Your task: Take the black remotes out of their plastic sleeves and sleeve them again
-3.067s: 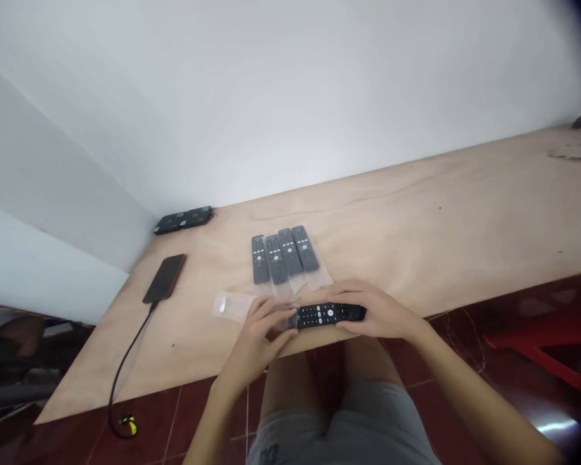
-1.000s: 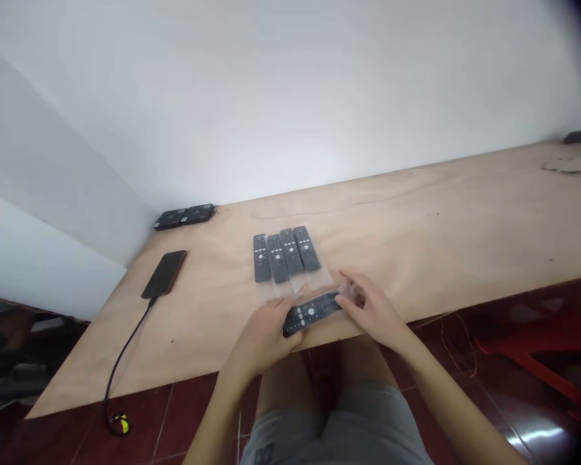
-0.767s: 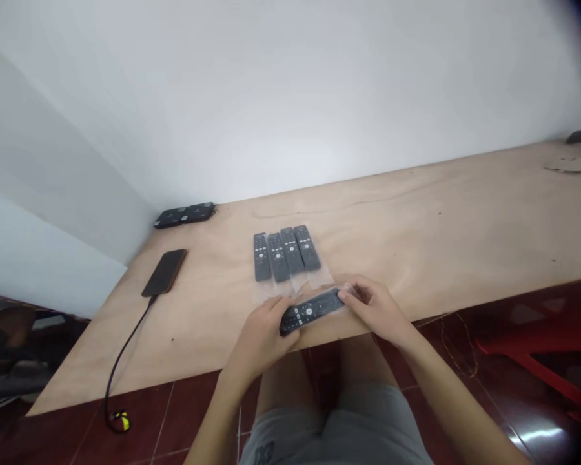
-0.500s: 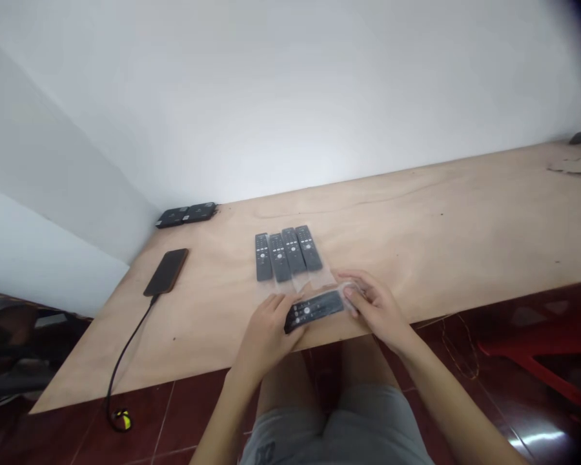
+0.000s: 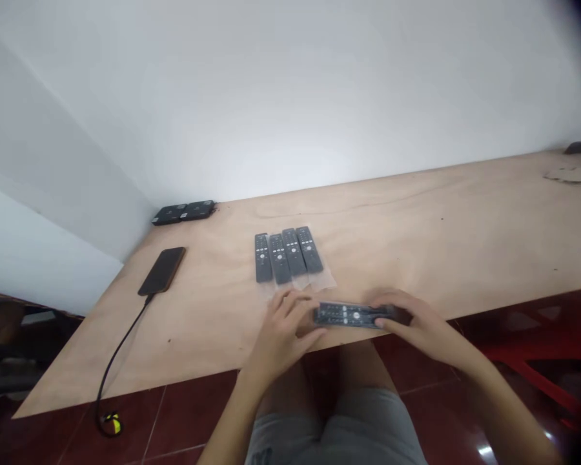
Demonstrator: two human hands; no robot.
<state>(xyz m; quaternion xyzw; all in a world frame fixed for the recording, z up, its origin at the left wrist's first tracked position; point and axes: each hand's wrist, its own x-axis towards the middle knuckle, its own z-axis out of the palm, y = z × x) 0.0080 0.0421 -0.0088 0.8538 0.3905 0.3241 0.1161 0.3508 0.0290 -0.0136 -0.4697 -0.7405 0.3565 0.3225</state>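
Observation:
A dark remote control (image 5: 351, 315) in a clear sleeve lies nearly level near the table's front edge. My right hand (image 5: 414, 323) holds its right end between thumb and fingers. At its left end is my left hand (image 5: 286, 329), with fingers and thumb apart and a small gap to the remote. Behind my hands, several remotes stand side by side, lying flat in a row; the leftmost remote (image 5: 263, 257) and the rightmost remote (image 5: 310, 248) show clear wrapping (image 5: 323, 279) at their lower ends.
On the left of the wooden table (image 5: 213, 271) lies a phone (image 5: 162, 271) with a black cable (image 5: 119, 358). Two flat black boxes (image 5: 184, 212) sit at the back left corner. A red chair (image 5: 537, 361) is at the lower right.
The sleeved remote has shifted right and levelled out, held by my right hand. My left hand has let go of its left end and opened.

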